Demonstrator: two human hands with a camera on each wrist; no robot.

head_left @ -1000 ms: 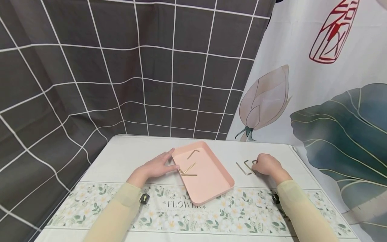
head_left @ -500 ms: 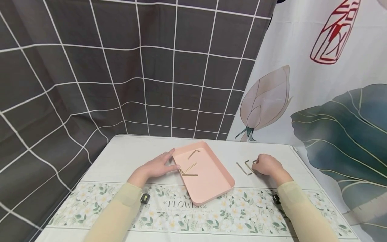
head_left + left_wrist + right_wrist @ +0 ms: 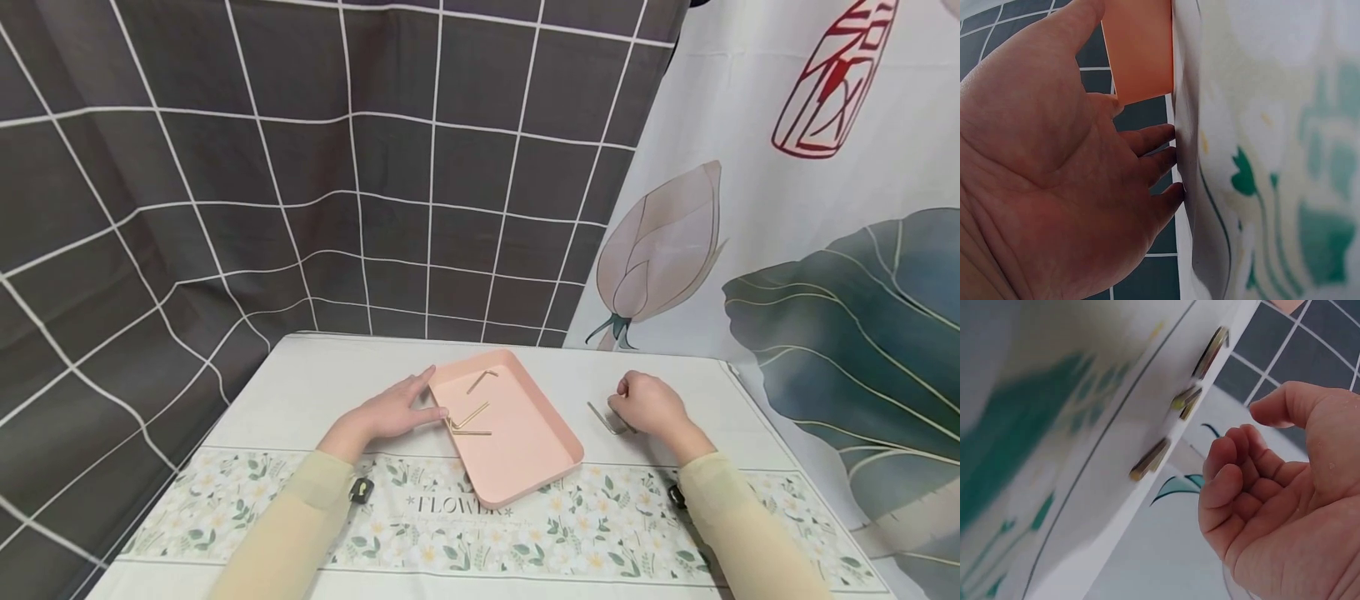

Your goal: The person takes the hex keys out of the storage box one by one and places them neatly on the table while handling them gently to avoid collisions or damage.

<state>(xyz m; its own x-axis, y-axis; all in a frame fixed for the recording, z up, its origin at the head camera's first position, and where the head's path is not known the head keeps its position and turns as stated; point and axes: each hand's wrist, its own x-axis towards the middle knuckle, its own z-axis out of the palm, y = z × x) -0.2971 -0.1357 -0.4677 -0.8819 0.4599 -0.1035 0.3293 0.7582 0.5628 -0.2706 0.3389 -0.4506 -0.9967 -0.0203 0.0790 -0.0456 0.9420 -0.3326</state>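
A shallow pink tray [image 3: 517,467] lies askew on the table, several brass-coloured hex keys [image 3: 480,383] inside it. My left hand [image 3: 386,412] rests at its left side, thumb over the rim and index finger by the far left corner. In the left wrist view those fingers [image 3: 1147,139] are fairly straight and spread. More hex keys [image 3: 602,418] lie on the white tabletop, partly hidden by my right hand [image 3: 648,404]. The right wrist view shows that hand apart from the keys [image 3: 1150,459], fingers loosely curled, thumb away from them, nothing held.
A white tablecloth with a floral band [image 3: 420,550] covers the table. A dark grid-patterned curtain [image 3: 375,167] hangs behind and to the left; a white curtain with lotus prints [image 3: 660,242] hangs at the right.
My right hand has lifted off the hex keys and shifted slightly left and away from me, covering more of them. The left hand and tray have stayed put.
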